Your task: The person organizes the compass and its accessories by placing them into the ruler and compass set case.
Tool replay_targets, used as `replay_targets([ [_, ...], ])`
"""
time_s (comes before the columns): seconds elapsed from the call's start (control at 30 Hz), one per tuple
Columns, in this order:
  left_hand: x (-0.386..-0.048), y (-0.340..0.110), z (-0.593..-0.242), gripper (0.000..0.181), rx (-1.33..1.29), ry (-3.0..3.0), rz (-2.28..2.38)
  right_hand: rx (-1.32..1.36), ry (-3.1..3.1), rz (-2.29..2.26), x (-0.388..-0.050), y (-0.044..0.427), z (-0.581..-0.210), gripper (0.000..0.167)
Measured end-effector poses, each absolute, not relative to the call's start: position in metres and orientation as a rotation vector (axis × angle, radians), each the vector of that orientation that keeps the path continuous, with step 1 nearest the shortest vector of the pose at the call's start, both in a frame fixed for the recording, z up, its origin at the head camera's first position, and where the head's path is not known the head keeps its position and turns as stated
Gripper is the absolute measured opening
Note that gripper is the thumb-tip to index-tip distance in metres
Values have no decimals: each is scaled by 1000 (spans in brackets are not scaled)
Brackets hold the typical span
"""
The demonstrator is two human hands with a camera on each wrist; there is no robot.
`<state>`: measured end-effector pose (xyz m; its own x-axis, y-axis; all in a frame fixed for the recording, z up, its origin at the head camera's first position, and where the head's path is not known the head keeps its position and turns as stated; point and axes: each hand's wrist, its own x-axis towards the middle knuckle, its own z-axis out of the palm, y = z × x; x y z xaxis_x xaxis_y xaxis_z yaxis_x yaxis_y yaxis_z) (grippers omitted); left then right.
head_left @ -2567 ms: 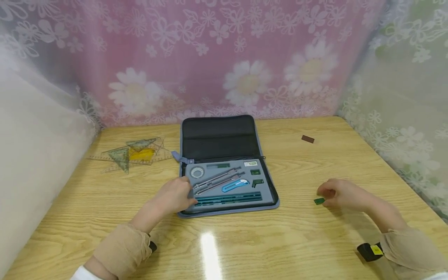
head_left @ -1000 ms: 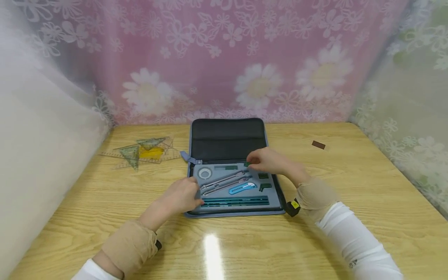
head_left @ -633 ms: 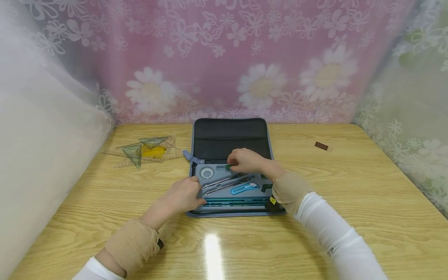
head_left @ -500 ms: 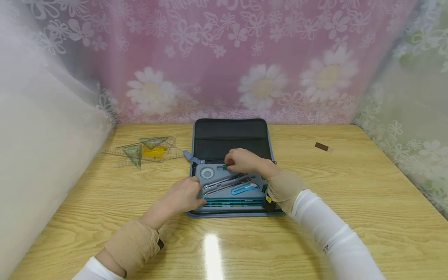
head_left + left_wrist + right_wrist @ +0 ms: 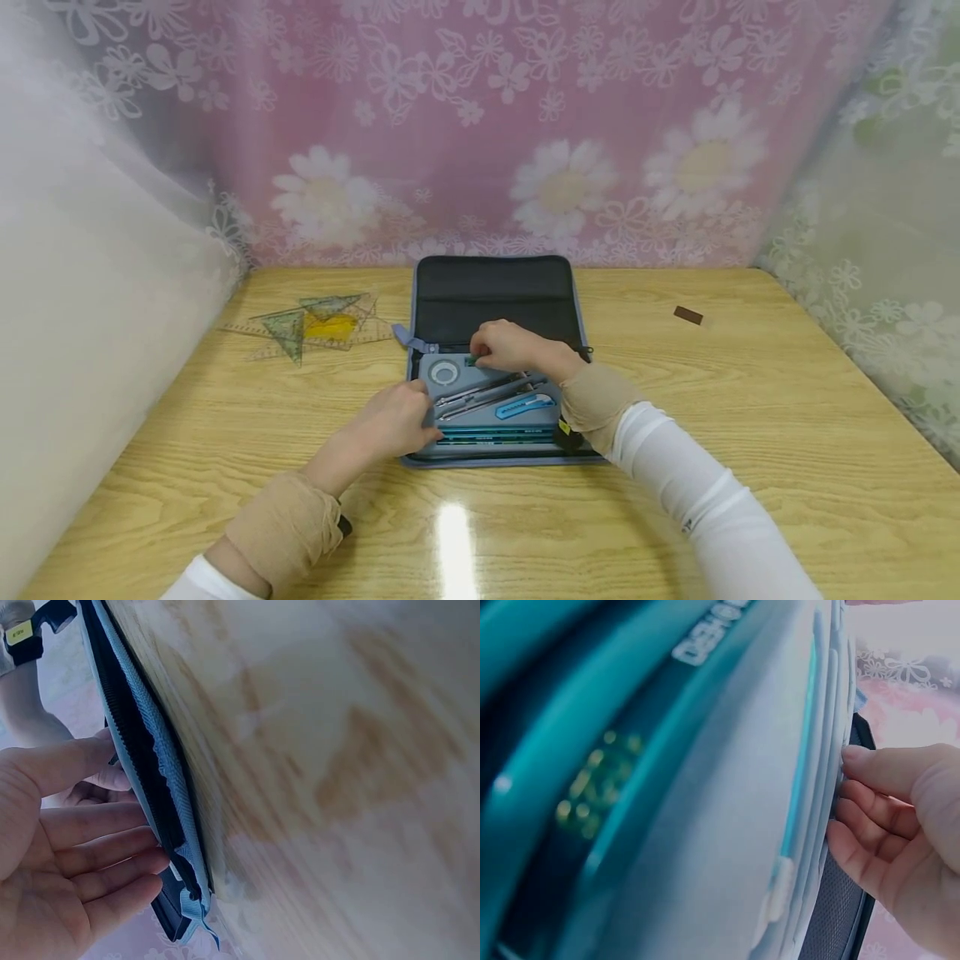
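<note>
An open zip case [image 5: 495, 300] lies on the table, its grey tray [image 5: 465, 387] facing up. My right hand [image 5: 506, 346] reaches over the tray's back, fingertips pinching a small green piece [image 5: 470, 362] at a narrow slot. In the right wrist view the curled fingers [image 5: 870, 825] sit behind the tray, and the piece is hidden. My left hand [image 5: 393, 421] rests on the case's left edge, with fairly straight fingers [image 5: 112, 859] touching its side in the left wrist view. The tray also holds a round white ring [image 5: 444, 372], metal compasses [image 5: 480, 396], a blue cutter [image 5: 523, 407] and green pencils [image 5: 495, 437].
Clear set squares and rulers [image 5: 322, 325], with a yellow piece among them, lie left of the case. A small brown strip [image 5: 688, 315] is at the back right. Floral curtains [image 5: 450, 125] border the table [image 5: 712, 400]. My right forearm covers the tray's right side.
My right hand has brought the small green piece from the table's right to the tray's back, then edged left along the slot. My left hand has stayed at the case's edge.
</note>
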<state>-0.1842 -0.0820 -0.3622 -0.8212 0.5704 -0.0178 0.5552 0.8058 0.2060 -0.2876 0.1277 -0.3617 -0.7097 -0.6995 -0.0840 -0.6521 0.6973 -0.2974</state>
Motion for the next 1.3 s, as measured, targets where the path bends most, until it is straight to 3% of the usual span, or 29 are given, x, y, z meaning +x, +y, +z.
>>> replay_targets([
  [0.7, -186, -81, -367, 26, 903, 2900, 336, -1113, 2830, -518, -274, 189, -359, 15],
  [1.3, -231, -102, -368, 53, 807, 2819, 500, -475, 3046, -748, -264, 332, -360, 24],
])
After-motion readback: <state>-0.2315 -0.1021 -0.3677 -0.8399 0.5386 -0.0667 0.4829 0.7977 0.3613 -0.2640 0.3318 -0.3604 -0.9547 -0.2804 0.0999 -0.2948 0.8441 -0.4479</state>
